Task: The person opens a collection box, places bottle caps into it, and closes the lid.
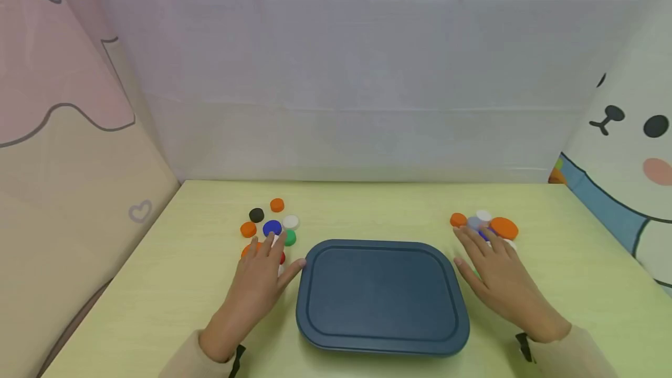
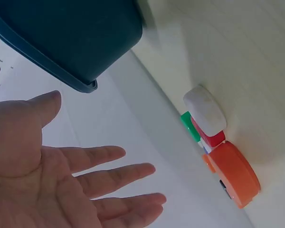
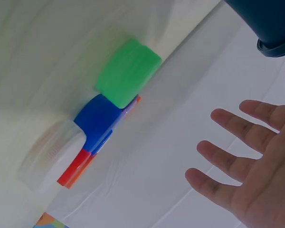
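Observation:
A dark blue box (image 1: pixel 383 296) with a flat, grooved top stands on the table between both hands. My left hand (image 1: pixel 257 282), fingers spread and straight, hovers over the left group of caps, its thumb tip right at the box's left rim. Under and beyond those fingers lie a blue cap (image 1: pixel 272 227), a green cap (image 1: pixel 290 238) and a white cap (image 2: pixel 204 110). Fingers extended, my right hand (image 1: pixel 496 279) hovers over the right group, partly hiding it. A large orange cap (image 1: pixel 504 228), a green cap (image 3: pixel 128 73) and a translucent white cap (image 3: pixel 54 154) lie there. Both palms hold nothing.
Farther back on the left are a black cap (image 1: pixel 256 214) and an orange cap (image 1: pixel 277 205). The pale yellow table (image 1: pixel 367 209) ends at a white cloth backdrop (image 1: pixel 357 86). Printed cloths hang at the left (image 1: pixel 68 191) and right (image 1: pixel 619 150).

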`<state>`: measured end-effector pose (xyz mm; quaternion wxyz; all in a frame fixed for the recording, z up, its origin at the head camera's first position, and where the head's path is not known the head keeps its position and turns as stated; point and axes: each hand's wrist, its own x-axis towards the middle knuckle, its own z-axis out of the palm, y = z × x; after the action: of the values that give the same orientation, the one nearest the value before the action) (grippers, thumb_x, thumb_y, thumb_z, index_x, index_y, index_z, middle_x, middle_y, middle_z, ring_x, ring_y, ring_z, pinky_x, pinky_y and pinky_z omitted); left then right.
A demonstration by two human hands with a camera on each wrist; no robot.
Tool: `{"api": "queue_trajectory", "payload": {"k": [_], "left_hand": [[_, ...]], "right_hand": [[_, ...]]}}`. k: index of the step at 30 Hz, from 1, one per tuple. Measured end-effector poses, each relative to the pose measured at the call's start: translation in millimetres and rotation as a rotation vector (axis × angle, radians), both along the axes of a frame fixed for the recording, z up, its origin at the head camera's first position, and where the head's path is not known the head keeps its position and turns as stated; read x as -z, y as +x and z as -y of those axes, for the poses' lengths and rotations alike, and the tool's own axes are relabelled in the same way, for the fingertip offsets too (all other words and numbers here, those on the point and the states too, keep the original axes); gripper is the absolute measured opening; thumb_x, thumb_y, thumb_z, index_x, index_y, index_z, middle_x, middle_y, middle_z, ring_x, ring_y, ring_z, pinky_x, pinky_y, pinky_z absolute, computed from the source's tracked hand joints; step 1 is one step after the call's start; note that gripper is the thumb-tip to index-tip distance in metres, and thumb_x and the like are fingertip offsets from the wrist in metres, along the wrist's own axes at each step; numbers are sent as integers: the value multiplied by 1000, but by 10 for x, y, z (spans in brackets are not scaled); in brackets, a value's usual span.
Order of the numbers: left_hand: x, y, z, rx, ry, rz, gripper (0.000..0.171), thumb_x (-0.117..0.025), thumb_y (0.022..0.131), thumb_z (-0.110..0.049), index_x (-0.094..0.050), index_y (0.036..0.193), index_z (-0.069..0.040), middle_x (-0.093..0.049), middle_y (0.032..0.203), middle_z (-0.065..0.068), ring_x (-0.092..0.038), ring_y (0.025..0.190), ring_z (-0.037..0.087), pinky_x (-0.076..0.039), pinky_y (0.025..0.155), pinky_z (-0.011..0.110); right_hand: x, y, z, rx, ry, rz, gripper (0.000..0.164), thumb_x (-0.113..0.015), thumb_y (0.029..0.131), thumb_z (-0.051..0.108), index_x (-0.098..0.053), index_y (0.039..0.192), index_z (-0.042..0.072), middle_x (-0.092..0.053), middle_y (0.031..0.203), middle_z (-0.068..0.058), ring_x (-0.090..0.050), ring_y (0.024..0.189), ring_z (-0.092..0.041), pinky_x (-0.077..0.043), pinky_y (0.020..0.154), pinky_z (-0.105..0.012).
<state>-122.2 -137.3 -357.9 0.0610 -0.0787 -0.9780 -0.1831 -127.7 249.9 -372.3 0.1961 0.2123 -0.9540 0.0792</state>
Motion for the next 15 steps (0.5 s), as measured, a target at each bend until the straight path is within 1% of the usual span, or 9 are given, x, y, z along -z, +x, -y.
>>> {"api": "queue_trajectory", "payload": {"k": [3, 5, 8, 10, 15], "left_hand": [[0, -11, -23, 17, 16, -25, 63, -52, 89, -44, -43, 134, 0, -52, 126, 24, -45, 119, 44, -35, 100, 54], [6, -21, -40, 20, 13, -46, 61, -54, 88, -42, -46, 131, 1, -57, 118, 21, -52, 111, 38, -41, 96, 49], [10, -37, -71, 8, 8, -32, 61, -56, 87, -42, -47, 130, 0, -60, 113, 17, -57, 103, 33, -46, 88, 44], [6, -47, -94, -3, 12, -14, 62, -56, 87, -43, -47, 131, 0, -60, 117, 19, -58, 103, 33, -48, 87, 44], [-13, -69, -161, -8, 67, 11, 58, -58, 86, -42, -50, 128, -2, -64, 110, 13, -61, 99, 30, -51, 82, 43]], "right_hand": [[-25, -1, 23, -11, -19, -4, 48, -52, 91, 26, -44, 133, 4, -48, 130, -17, -38, 120, -42, -31, 93, -58], [-49, 1, 44, -18, -32, 5, 47, -53, 91, 26, -45, 131, 4, -50, 129, -17, -40, 118, -40, -32, 93, -57], [-88, 13, 82, -27, -50, 34, 46, -54, 91, 26, -47, 131, 5, -51, 128, -16, -42, 117, -37, -34, 93, -56], [-114, 19, 113, -38, -59, 48, 45, -55, 90, 26, -48, 130, 6, -52, 127, -15, -44, 117, -35, -35, 93, -55], [-158, 13, 184, -76, -56, 38, 41, -59, 87, 23, -54, 124, 6, -57, 121, -12, -49, 113, -32, -43, 89, -52]]}}
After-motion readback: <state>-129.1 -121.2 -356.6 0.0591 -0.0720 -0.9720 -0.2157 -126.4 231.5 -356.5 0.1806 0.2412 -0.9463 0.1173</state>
